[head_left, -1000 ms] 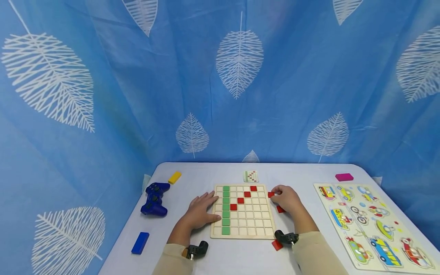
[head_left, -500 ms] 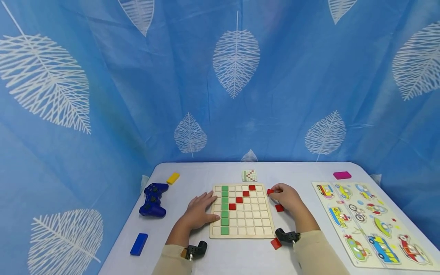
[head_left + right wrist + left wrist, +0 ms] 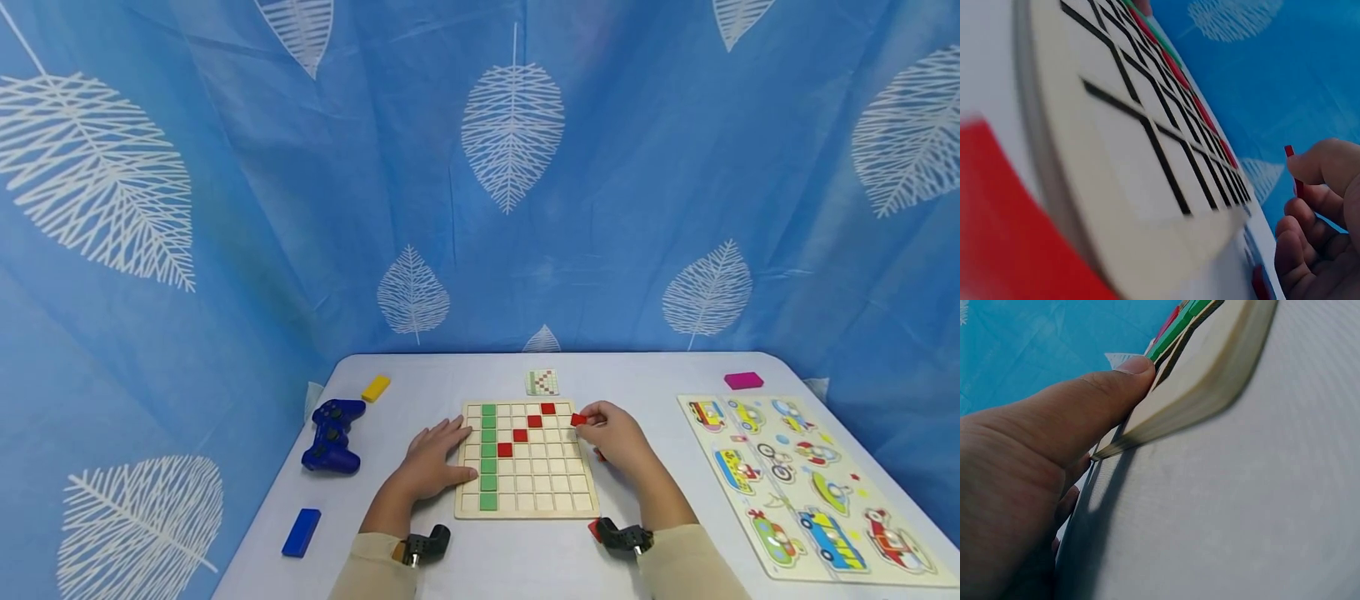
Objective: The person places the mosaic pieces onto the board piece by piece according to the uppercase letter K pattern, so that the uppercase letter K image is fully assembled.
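A wooden grid board (image 3: 529,502) lies on the table, with a column of green square tiles (image 3: 489,467) and a diagonal of several red tiles (image 3: 520,435) set in its cells. My left hand (image 3: 433,465) rests at the board's left edge with fingers spread, its thumb (image 3: 1107,394) pressing on the wooden rim. Between thumb and fingertips, my right hand (image 3: 617,435) pinches a red square tile (image 3: 577,419) over the board's upper right edge; in the right wrist view the tile (image 3: 1298,187) stands edge-on. Another loose red tile (image 3: 600,455) is partly hidden under that hand.
A third loose red tile (image 3: 595,530) lies by the right wrist camera. Behind the board sits a small pattern card (image 3: 542,382). A blue game controller (image 3: 332,436), yellow block (image 3: 376,388) and blue block (image 3: 302,532) stand left; a vehicle puzzle (image 3: 813,483) and magenta block (image 3: 744,381) right.
My right hand has lifted the pinched red tile from beside the board and moved it left to the board's right edge. My left hand stays in place on the board.
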A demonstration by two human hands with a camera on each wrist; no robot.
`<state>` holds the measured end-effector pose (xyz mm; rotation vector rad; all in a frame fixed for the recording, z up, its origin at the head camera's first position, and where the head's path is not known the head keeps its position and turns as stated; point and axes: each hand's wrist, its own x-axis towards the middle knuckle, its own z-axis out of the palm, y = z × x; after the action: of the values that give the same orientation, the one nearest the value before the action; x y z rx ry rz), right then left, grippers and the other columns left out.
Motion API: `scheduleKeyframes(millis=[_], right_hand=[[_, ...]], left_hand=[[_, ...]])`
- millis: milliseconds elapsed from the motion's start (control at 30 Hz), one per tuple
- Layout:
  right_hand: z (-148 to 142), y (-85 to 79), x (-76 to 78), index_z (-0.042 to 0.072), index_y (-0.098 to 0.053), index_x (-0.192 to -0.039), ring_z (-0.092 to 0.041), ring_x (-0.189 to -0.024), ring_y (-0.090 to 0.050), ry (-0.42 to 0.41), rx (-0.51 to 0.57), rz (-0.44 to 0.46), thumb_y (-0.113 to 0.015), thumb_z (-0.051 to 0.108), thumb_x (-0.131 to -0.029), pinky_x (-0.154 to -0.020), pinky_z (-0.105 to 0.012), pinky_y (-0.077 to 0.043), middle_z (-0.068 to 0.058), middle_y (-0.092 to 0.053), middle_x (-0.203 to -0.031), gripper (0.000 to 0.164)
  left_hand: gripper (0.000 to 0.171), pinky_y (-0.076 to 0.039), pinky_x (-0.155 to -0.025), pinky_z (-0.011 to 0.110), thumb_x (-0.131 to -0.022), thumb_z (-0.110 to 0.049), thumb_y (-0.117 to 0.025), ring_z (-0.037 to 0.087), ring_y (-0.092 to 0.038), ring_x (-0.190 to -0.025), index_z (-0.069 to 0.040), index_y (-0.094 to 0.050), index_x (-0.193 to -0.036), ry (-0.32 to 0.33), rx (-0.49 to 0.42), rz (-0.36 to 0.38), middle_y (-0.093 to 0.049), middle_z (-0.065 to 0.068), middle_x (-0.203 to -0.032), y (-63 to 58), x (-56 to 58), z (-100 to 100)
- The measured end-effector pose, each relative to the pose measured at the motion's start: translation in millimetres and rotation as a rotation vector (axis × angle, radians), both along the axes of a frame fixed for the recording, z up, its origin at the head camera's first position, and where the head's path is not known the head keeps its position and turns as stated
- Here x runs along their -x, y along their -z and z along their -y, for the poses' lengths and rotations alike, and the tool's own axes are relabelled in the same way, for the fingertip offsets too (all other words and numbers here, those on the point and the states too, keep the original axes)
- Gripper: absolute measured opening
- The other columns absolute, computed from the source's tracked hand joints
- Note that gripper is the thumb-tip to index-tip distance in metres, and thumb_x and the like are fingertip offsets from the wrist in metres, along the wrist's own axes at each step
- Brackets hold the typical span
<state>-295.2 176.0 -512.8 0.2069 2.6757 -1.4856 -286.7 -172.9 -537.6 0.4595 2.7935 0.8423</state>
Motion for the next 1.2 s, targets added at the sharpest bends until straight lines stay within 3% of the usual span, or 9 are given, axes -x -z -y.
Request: scheduleKeyframes(millis=[167,400,800,1200], right_hand=[[23,-5.6,-12.6,0.011,-0.066,-0.113,-0.02,-0.091,-0.06,-0.097,-0.047,-0.04,-0.076,0.02,-0.095,-0.068,-0.03,-0.054,-0.005,-0.066,-0.105,0.022],[52,-8.7,-29.6,0.015,-0.068,-0.107,-0.018,-0.086,-0.06,-0.215,-0.052,-0.048,-0.078,0.013,-0.092,-0.067,-0.031,-0.053,-0.001,-0.066,-0.098,0.018],[81,-3.1,-35.8,0.016,-0.069,-0.1,-0.019,-0.084,-0.055,-0.234,-0.146,-0.047,-0.081,0.011,-0.088,-0.071,-0.031,-0.047,-0.001,-0.06,-0.089,0.018],[86,0.6,-37.0,0.017,-0.068,-0.096,-0.019,-0.081,-0.054,-0.237,-0.173,-0.029,-0.082,0.013,-0.087,-0.065,-0.031,-0.044,-0.002,-0.057,-0.084,0.017]], left_hand=[[0.085,-0.008,-0.131,0.058,-0.087,-0.054,-0.08,0.028,-0.017,-0.163,-0.026,-0.046,-0.16,-0.008,-0.009,0.0,-0.028,-0.003,-0.173,0.2,-0.4,0],[0.085,-0.007,-0.131,0.058,-0.086,-0.054,-0.081,0.028,-0.017,-0.163,-0.026,-0.047,-0.159,-0.011,-0.017,0.007,-0.029,-0.003,-0.173,-2.3,-1.4,-1],[0.085,-0.007,-0.131,0.058,-0.087,-0.053,-0.08,0.029,-0.018,-0.163,-0.023,-0.046,-0.16,0.004,-0.006,-0.003,-0.028,-0.001,-0.173,-0.1,1.4,1],[0.086,-0.006,-0.131,0.058,-0.087,-0.053,-0.081,0.028,-0.016,-0.163,-0.025,-0.046,-0.16,-0.007,-0.012,0.012,-0.028,-0.002,-0.173,-2.1,-0.5,-1]])
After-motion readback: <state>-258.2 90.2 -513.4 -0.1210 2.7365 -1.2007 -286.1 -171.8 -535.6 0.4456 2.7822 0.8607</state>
